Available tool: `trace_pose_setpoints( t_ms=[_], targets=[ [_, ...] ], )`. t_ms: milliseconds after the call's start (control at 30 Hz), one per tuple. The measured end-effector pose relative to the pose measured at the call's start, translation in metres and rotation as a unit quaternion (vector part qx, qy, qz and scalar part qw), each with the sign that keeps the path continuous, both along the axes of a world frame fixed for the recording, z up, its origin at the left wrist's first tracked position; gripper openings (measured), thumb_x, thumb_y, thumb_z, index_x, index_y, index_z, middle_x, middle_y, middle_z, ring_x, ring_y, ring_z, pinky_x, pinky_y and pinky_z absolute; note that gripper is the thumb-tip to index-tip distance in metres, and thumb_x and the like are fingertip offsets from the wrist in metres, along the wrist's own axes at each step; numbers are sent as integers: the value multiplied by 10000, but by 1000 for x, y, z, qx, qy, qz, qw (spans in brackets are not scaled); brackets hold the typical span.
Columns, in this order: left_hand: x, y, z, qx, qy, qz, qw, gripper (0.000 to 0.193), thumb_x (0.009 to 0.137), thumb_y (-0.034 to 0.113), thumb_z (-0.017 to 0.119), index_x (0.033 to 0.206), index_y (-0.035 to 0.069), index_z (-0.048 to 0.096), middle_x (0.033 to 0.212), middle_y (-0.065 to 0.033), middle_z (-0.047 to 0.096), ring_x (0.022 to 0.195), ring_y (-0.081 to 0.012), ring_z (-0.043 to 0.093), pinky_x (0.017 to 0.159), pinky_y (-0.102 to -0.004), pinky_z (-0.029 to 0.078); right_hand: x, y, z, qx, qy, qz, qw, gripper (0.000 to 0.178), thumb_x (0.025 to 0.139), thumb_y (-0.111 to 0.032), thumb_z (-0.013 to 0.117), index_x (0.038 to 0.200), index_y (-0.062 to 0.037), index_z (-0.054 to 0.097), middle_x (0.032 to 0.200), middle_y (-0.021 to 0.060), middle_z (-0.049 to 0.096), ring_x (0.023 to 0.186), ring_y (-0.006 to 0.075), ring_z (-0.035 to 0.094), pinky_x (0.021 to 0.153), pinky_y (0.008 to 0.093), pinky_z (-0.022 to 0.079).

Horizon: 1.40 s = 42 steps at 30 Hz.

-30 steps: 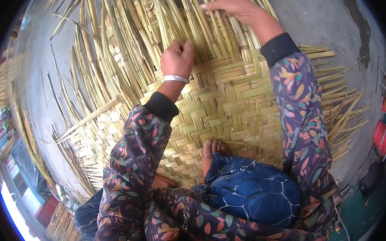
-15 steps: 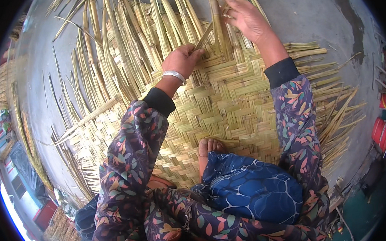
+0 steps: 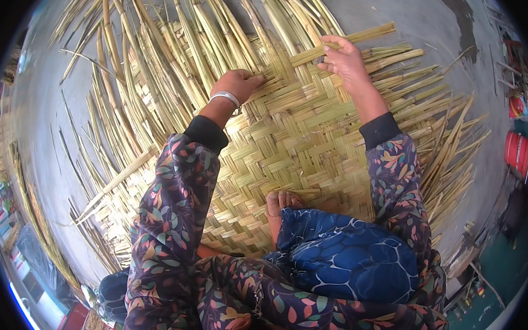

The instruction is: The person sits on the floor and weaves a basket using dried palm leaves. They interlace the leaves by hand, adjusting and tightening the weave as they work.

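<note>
A half-woven mat (image 3: 298,139) of split, flattened reed strips lies under my hands, its loose strips fanning out at the far and right sides. At the weave's far edge my left hand (image 3: 236,87), with a silver bangle at the wrist, is closed, thumb and fingers pinching the end of a reed strip. A flat reed strip (image 3: 367,34) lies slantwise across the weave and sticks out to the right. My right hand (image 3: 347,62) is beside that strip with its fingers apart, the fingertips at its edge.
Long unwoven strips (image 3: 209,27) spread beyond the weave over the grey floor (image 3: 387,3). My bare foot (image 3: 281,201) rests on the mat's near part. A bundle of thin stalks (image 3: 33,201) lies at the left. At the right stands a red round container (image 3: 519,151).
A reed strip that stood pointing away near my right hand now lies out to the right. My right hand has come nearer and lower; its fingers are apart. My left hand has shifted slightly left.
</note>
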<state>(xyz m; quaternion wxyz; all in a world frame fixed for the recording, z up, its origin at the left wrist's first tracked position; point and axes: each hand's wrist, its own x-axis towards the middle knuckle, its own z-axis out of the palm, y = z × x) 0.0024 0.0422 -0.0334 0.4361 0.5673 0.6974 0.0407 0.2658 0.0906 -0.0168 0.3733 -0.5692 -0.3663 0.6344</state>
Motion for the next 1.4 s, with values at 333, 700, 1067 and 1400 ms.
trace_pose_setpoints(
  t_ms=[333, 700, 1067, 1400],
  targets=[
    [10, -6, 15, -1, 16, 43, 999, 509, 796, 486, 627, 1031, 38, 678, 942, -157, 678, 899, -273, 645, 817, -347, 478, -4, -6, 2, 66, -120, 19, 990, 229, 881, -43, 545, 1107, -20, 576, 912, 80, 629, 667, 131, 648, 540, 211, 520],
    [9, -6, 12, 6, 1, 76, 997, 523, 782, 492, 655, 954, -1, 689, 841, -153, 671, 805, -240, 640, 764, -338, 478, 2, -1, 6, 41, -59, 44, 996, 306, 885, -34, 528, 1191, -40, 539, 951, 60, 603, 726, 113, 633, 573, 199, 487],
    [4, -7, -1, 27, -12, 94, 995, 459, 800, 502, 618, 987, 90, 694, 898, -129, 683, 875, -273, 645, 788, -353, 483, -11, -12, -7, 46, 49, -131, 989, 228, 842, 12, 544, 1063, -17, 500, 943, 82, 567, 822, 187, 625, 724, 302, 553],
    [5, -4, 6, 37, -21, 76, 996, 378, 799, 421, 642, 993, 102, 696, 912, -115, 687, 866, -250, 649, 792, -339, 485, 3, 11, -15, -42, 115, -186, 975, 389, 829, -153, 686, 1060, 9, 417, 1036, 165, 503, 861, 277, 632, 647, 307, 570]
  ],
)
